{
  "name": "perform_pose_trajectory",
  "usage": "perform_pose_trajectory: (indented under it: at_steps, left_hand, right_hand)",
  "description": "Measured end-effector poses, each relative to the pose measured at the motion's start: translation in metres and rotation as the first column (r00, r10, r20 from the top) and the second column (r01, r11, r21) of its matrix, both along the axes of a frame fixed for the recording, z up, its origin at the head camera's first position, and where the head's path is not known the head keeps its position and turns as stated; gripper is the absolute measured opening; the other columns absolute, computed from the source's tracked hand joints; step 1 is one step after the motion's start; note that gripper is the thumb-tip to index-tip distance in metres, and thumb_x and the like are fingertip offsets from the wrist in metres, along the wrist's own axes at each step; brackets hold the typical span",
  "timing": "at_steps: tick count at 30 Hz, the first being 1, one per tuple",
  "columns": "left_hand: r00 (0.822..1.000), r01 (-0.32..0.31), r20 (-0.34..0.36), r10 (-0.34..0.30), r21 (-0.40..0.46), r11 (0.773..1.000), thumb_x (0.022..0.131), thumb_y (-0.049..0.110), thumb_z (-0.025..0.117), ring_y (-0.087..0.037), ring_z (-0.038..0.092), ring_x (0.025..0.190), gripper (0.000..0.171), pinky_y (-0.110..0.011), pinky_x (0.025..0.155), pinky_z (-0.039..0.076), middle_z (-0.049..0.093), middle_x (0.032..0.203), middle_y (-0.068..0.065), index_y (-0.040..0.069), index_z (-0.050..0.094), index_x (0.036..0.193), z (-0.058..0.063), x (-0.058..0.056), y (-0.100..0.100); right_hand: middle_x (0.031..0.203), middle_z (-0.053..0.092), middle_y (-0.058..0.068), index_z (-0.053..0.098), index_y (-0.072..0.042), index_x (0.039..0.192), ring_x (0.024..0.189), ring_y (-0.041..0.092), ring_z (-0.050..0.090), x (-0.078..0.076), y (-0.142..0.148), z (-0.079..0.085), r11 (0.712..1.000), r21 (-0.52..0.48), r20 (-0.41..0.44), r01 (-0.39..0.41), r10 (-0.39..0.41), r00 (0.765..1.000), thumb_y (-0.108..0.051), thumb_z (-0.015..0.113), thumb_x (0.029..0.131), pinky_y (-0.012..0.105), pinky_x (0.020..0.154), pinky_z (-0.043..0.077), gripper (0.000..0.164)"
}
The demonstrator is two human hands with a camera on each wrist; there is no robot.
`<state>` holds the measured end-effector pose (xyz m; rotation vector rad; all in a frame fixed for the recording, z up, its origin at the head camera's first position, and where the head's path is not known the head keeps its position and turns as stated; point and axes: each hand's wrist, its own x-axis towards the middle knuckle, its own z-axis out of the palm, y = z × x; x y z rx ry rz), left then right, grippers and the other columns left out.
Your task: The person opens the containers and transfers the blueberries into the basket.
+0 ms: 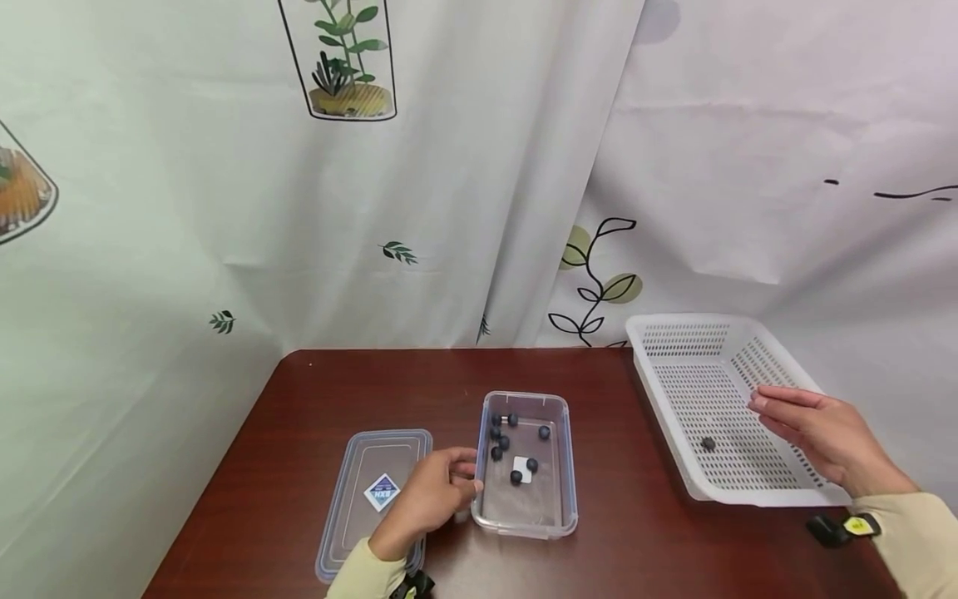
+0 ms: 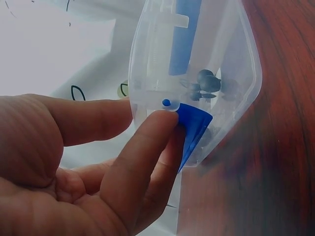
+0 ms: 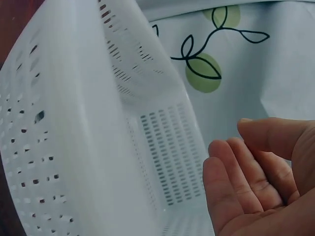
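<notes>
My left hand (image 1: 440, 492) grips the left side of a clear plastic food container (image 1: 555, 512). Its fingertips are at the blue clip (image 2: 194, 123) on the container's wall, and the thumb lies at the rim. Several blueberries (image 1: 544, 433) are scattered inside, most toward the far left, around a small white label (image 1: 522, 471). Over the right part of a white perforated basket (image 1: 659, 416) hovers my right hand (image 1: 831, 428), fingers loosely extended and holding nothing. One blueberry (image 1: 708, 444) sits on the basket floor, left of that hand.
A clear lid (image 1: 348, 520) with a blue and white sticker (image 1: 382, 492) lies left of the container, partly under my left forearm. The dark red table (image 1: 609, 466) meets a printed white curtain (image 1: 449, 208) at its back edge.
</notes>
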<state>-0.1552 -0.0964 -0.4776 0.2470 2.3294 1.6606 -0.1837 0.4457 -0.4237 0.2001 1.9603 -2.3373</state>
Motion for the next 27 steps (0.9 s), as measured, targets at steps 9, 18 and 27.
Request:
perform_pose_trajectory:
  at_steps: [9, 18, 27]
  left_hand:
    - [1.000, 0.003, -0.016, -0.003, -0.015, 1.000, 0.090, 0.001, 0.075, -0.022, 0.074, 0.092, 0.051, -0.031, 0.070, 0.062, 0.074, 0.117, -0.026, -0.012, 0.061, 0.137, 0.000, -0.001, 0.000]
    - [1.000, -0.014, -0.024, 0.014, -0.030, 0.999, 0.089, 0.002, 0.075, -0.022, 0.074, 0.094, 0.051, -0.029, 0.070, 0.061, 0.074, 0.117, -0.023, -0.011, 0.062, 0.137, -0.001, 0.000, 0.003]
    - [0.999, -0.006, -0.052, 0.004, -0.040, 0.999, 0.089, 0.001, 0.075, -0.026, 0.075, 0.097, 0.049, -0.030, 0.071, 0.062, 0.074, 0.116, -0.025, -0.012, 0.063, 0.135, 0.001, 0.002, 0.002]
  right_hand:
    - [0.104, 0.082, -0.002, 0.084, -0.013, 0.110, 0.098, 0.008, 0.078, -0.006, -0.053, 0.025, 0.995, 0.050, -0.093, -0.082, 0.087, 0.992, 0.008, 0.065, 0.099, 0.025, 0.086, 0.062, 0.030]
    - [0.106, 0.082, 0.001, 0.081, -0.012, 0.108, 0.101, 0.012, 0.078, -0.025, -0.142, 0.036, 0.978, 0.082, -0.093, -0.190, 0.198, 0.976, 0.005, 0.072, 0.096, 0.030, 0.091, 0.062, 0.023]
    - [0.105, 0.082, 0.006, 0.070, 0.011, 0.126, 0.095, 0.012, 0.077, -0.059, -0.208, 0.005, 0.872, 0.397, -0.017, -0.285, 0.318, 0.948, -0.007, 0.082, 0.090, 0.034, 0.089, 0.063, 0.041]
